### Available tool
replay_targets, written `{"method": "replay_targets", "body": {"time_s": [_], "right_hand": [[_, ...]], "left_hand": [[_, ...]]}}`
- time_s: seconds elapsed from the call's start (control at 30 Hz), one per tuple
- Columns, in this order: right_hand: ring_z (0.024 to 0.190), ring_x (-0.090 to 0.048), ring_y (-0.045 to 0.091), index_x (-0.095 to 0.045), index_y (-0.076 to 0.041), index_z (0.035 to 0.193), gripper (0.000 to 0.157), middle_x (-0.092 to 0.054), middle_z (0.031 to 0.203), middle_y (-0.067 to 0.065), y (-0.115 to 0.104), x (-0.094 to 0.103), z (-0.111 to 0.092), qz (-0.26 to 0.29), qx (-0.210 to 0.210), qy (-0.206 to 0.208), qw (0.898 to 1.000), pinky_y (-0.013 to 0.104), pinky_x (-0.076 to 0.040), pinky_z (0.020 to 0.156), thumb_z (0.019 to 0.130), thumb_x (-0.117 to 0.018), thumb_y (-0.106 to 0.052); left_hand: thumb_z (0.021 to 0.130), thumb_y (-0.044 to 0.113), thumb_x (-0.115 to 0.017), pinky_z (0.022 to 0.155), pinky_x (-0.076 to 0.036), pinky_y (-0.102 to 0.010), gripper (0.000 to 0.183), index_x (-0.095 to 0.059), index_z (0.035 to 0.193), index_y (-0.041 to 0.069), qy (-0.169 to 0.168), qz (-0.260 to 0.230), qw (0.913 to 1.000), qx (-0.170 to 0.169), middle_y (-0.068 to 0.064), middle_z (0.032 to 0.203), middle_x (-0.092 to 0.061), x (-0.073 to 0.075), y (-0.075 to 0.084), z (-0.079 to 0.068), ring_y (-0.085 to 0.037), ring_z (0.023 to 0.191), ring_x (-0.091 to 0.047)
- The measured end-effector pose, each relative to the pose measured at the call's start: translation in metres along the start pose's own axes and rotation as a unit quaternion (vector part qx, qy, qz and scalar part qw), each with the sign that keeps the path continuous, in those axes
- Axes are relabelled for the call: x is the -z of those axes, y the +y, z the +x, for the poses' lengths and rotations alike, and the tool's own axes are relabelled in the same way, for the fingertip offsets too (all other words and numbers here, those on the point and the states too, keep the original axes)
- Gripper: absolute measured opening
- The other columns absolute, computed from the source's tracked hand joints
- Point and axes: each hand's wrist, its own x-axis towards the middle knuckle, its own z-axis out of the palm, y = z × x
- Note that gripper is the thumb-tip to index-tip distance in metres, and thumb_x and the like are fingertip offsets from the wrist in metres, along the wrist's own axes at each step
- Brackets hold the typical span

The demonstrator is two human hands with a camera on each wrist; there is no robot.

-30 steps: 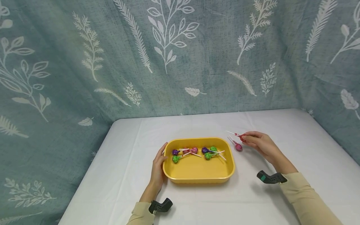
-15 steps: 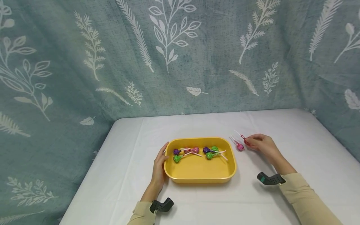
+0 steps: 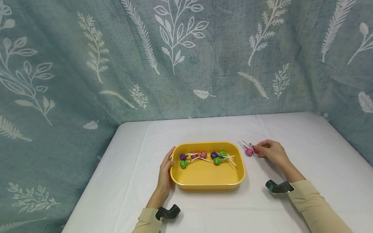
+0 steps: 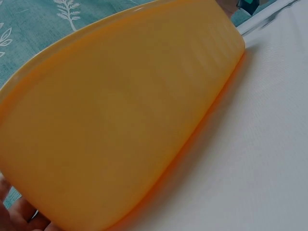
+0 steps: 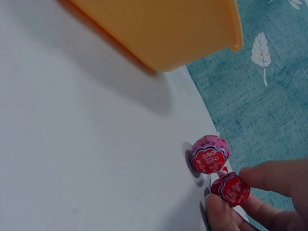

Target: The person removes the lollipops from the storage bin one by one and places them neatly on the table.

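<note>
A yellow tray point(image 3: 207, 177) sits on the white-covered table. My left hand point(image 3: 164, 176) holds its left side, thumb at the rim and fingers along the outer wall; in the left wrist view, fingers point(image 4: 19, 211) show at the tray's lower corner. To the right of the tray, my right hand point(image 3: 273, 152) pinches the wrapped head of a red lollipop point(image 5: 232, 189) between thumb and fingers. A pink-and-red lollipop point(image 5: 210, 155) lies on the cloth right beside it, the two sticks pointing the same way, towards the back left.
Inside the tray, purple point(image 3: 183, 157), green point(image 3: 183, 164) and pink point(image 3: 203, 155) lollipops lie in a left cluster. A dark blue one point(image 3: 214, 155) and two green ones point(image 3: 217, 160) form a right cluster. A patterned teal curtain point(image 3: 186, 81) hangs behind the table.
My right hand has moved the red lollipop slightly right and down, and its stick has swung round to lie alongside the pink lollipop's. The left hand keeps its hold on the tray.
</note>
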Motion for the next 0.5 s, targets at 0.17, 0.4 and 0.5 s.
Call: {"method": "replay_targets", "body": {"time_s": [0.17,0.4,0.5], "right_hand": [[0.074,-0.066,0.013,-0.055,0.011,0.116,0.041,-0.065,0.102,0.020,-0.0009,-0.0007,-0.0005,-0.009,-0.003,-0.004,1.000,0.023,-0.056,0.066,0.095,-0.059,-0.024],[0.073,-0.067,0.015,-0.055,0.012,0.115,0.040,-0.065,0.100,0.021,-0.0023,-0.0023,-0.0014,-0.007,0.002,-0.004,1.000,0.024,-0.056,0.065,0.095,-0.060,-0.023],[0.074,-0.067,0.014,-0.055,0.012,0.116,0.041,-0.065,0.101,0.022,-0.0022,-0.0024,-0.0005,-0.004,0.003,-0.006,1.000,0.024,-0.056,0.065,0.095,-0.060,-0.023]], "left_hand": [[0.093,0.016,-0.039,0.109,-0.031,-0.036,0.056,-0.040,0.148,0.026,0.002,0.001,1.0000,0.001,0.003,0.152,-0.037,-0.0004,-0.0001,0.0002,-0.021,0.138,-0.035],[0.093,0.017,-0.040,0.109,-0.032,-0.033,0.057,-0.038,0.149,0.024,0.006,0.006,0.9999,0.010,0.008,0.150,-0.039,-0.0014,0.0010,0.0001,-0.016,0.137,-0.036],[0.093,0.016,-0.039,0.110,-0.031,-0.034,0.057,-0.039,0.149,0.025,0.005,0.003,1.0000,0.007,0.008,0.150,-0.038,-0.0012,0.0012,0.0003,-0.017,0.137,-0.035]]}}
